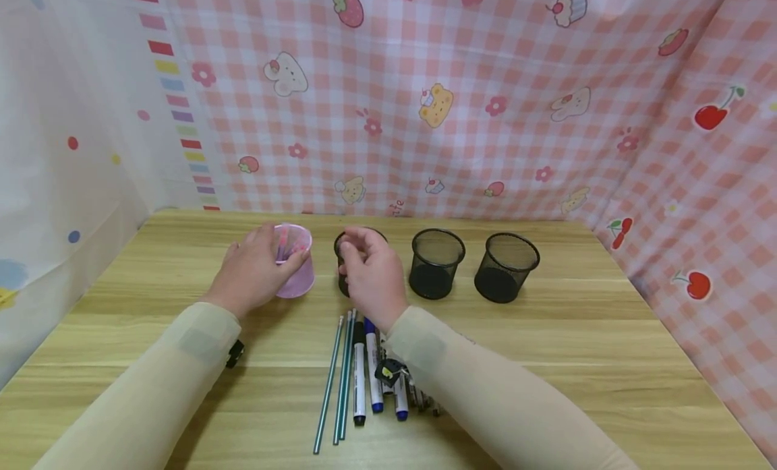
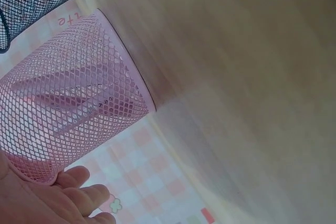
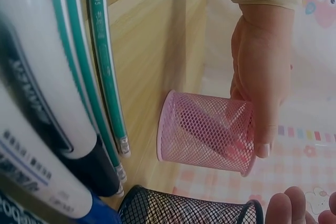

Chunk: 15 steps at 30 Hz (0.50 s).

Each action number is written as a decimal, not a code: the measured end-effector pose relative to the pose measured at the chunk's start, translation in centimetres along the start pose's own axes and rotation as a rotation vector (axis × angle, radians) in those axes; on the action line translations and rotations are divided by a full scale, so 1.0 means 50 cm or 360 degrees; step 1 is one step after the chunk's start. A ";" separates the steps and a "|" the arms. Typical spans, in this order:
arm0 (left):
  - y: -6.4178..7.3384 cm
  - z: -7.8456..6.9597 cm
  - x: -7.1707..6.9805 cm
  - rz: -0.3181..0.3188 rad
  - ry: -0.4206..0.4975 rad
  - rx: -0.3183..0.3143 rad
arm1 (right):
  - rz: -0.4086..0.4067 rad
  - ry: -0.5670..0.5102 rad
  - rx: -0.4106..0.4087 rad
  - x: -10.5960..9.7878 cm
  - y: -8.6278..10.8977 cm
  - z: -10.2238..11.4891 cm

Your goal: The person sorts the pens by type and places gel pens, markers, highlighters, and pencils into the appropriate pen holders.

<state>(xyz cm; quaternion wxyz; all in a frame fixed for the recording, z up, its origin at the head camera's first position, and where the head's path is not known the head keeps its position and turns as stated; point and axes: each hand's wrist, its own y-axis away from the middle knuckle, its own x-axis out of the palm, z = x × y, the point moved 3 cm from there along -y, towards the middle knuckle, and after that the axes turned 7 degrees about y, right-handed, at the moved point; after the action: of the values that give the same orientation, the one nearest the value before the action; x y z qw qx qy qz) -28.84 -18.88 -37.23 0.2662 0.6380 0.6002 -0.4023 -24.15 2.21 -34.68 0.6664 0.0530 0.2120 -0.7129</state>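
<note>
My left hand (image 1: 251, 271) grips a pink mesh pen cup (image 1: 297, 282) near its rim, thumb in front and fingers behind. Several thin sticks, pink and pale, lean inside this cup; their kind is hard to tell through the mesh (image 2: 79, 93). Over a black mesh pen cup (image 1: 342, 281), my right hand (image 1: 378, 281) hovers with loosely bent fingers and nothing visible in them. It hides much of that cup in the head view. Below it lie green pencils (image 1: 330, 389), a black-capped marker (image 1: 359, 375), blue-capped markers (image 1: 373, 369) and thin pens (image 1: 421, 399), partly covered by my right forearm.
To the right stand two more black mesh cups (image 1: 434, 271) (image 1: 506, 271) in a row with the others. Behind the wooden table (image 1: 583, 348) hangs a pink checked cloth (image 1: 388, 139), which also closes the right side; a white cloth hangs at the left.
</note>
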 end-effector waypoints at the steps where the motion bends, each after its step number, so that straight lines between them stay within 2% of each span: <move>1: 0.000 0.000 0.000 0.0003 -0.0002 -0.0003 | 0.0002 -0.0003 0.0003 -0.002 0.000 0.000; 15: -0.001 -0.002 -0.003 0.0044 -0.0017 -0.0002 | 0.0025 0.0096 -0.0013 -0.045 0.003 -0.015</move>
<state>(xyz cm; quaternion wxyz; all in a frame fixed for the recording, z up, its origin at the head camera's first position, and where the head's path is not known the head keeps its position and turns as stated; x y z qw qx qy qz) -28.88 -18.87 -37.03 0.2753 0.6439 0.5902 -0.4015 -23.94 4.56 -34.56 0.6655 0.0735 0.2346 -0.7047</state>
